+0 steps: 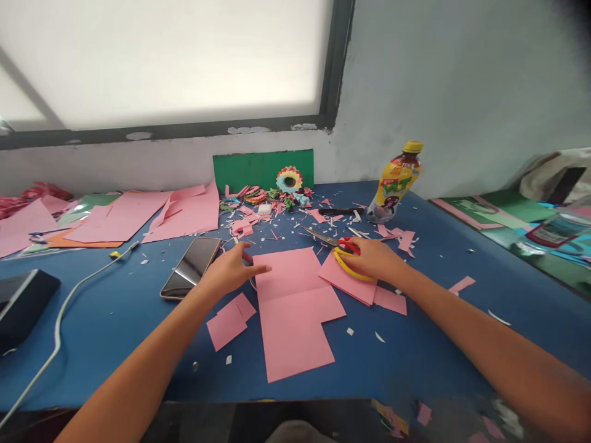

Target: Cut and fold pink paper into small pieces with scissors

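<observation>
A large pink sheet of paper (295, 307) lies on the blue table with a crease across it and a notch cut from its lower right. At its upper left edge is my left hand (233, 267), fingers apart, the thumb stretched over the paper. A curved object beneath that hand is mostly hidden. My right hand (369, 257) grips scissors (348, 261) with red and yellow handles, blades pointing left above the sheet. Under the scissors lie smaller pink pieces (339, 286). Other pink cut pieces (227, 329) rest left of the sheet.
A phone (190, 269) lies beside my left forearm, with a white cable (62, 314) farther left. Behind are pink sheets (122, 215), a heap of paper scraps (244, 224), a paper ring (289, 179), a green board (244, 170), a black pen (341, 211) and a drink bottle (394, 184).
</observation>
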Motion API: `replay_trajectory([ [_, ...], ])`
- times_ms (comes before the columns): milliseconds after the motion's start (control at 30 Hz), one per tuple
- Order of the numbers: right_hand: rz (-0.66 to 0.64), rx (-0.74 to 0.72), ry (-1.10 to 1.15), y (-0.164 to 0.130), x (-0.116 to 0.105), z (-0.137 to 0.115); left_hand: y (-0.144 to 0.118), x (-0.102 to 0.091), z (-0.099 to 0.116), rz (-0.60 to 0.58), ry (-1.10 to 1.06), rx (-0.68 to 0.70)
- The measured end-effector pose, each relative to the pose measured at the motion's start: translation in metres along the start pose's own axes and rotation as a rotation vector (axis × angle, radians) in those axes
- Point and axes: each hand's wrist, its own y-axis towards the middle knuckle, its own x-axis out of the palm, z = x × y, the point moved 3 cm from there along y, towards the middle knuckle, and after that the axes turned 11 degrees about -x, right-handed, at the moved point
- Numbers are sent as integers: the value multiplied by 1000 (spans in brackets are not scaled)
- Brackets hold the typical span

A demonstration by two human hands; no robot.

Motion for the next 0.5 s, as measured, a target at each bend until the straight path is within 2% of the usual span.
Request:
replay_trajectory([
  [133, 7, 14, -2, 1, 2, 1, 3, 15, 1, 66, -178, 35],
  [233, 9, 12, 7, 2, 2, 2, 1, 12, 10, 116, -251, 86],
  [367, 8, 2, 12, 3, 2, 3, 1, -24, 20, 252, -329, 83],
  [433, 4, -2, 13, 4, 3, 4, 4, -48, 24, 365, -372, 88],
  [500, 2, -3, 15, 5, 3, 4, 6, -68, 29, 530, -365, 128],
])
